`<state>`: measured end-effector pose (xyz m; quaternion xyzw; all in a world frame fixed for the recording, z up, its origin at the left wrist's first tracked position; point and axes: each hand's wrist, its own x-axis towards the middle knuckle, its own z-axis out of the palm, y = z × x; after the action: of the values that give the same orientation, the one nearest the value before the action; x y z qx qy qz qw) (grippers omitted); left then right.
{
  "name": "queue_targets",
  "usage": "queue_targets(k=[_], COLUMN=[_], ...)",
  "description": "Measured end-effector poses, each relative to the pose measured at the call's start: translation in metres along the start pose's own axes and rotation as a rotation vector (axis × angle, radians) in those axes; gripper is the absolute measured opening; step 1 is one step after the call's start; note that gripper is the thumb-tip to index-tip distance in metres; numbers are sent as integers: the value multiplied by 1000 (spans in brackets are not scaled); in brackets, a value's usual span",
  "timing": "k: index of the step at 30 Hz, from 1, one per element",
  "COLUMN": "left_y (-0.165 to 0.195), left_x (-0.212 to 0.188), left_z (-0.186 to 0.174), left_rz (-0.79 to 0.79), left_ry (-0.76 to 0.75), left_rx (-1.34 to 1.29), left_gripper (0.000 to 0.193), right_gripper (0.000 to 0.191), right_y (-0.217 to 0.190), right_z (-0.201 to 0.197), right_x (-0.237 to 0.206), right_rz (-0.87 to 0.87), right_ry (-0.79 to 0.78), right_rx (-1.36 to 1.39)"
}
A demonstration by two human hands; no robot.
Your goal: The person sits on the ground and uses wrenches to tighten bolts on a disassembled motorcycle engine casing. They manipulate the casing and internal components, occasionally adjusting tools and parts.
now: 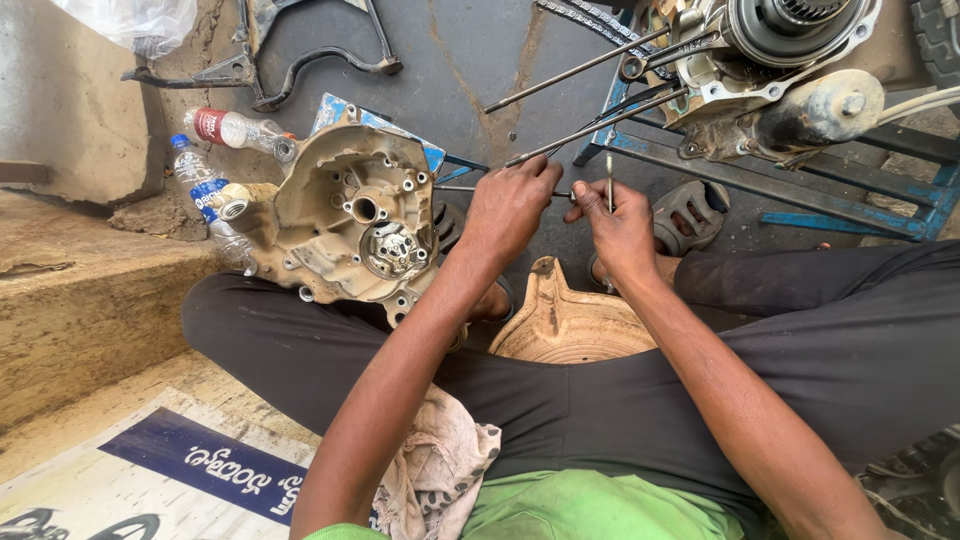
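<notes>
Here, a thin horizontal rod (455, 188) is gripped by the closed left hand (508, 205). A short upright pin (609, 182) is pinched in the closed right hand (622, 228), just beside it.

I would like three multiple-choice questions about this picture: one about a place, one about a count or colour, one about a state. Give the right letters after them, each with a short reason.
1. Where does the engine casing rest?
A. on the blue stand
B. against the person's left leg
C. on the step

2. How many plastic bottles lie beside the casing?
A. none
B. two
C. five

3. What is the state of the right hand?
A. closed on a thin metal rod
B. open and flat on the floor
C. resting on the rag

Answers:
1 B, the casing leans on the black trouser leg.
2 B, two clear bottles show left of it.
3 A, the fingers grip a thin metal rod, and the left hand grips another rod beside it.
</notes>
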<state>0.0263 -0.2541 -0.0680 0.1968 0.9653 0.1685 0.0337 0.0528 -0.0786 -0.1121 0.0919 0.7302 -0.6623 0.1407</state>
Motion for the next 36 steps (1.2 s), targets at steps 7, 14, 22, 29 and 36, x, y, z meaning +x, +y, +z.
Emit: queue_targets(k=[7, 14, 22, 29, 36], left_y=[-2, -2, 0, -4, -4], left_x=[1, -3, 2, 3, -2], left_z=[7, 2, -5, 5, 10], left_rz=[66, 100, 65, 72, 90], left_ry=[-68, -84, -75, -144, -198], left_rx=[178, 193, 154, 208, 273], left_gripper=[18, 15, 34, 23, 17], right_gripper=[27, 27, 49, 23, 15], right_y=[-10, -7, 0, -15, -24], right_z=[-2, -5, -4, -7, -4], right_x=[1, 0, 8, 3, 3], right_rz=[107, -50, 141, 36, -46], right_ry=[-2, -77, -114, -89, -100], right_rx=[-170, -61, -105, -13, -35])
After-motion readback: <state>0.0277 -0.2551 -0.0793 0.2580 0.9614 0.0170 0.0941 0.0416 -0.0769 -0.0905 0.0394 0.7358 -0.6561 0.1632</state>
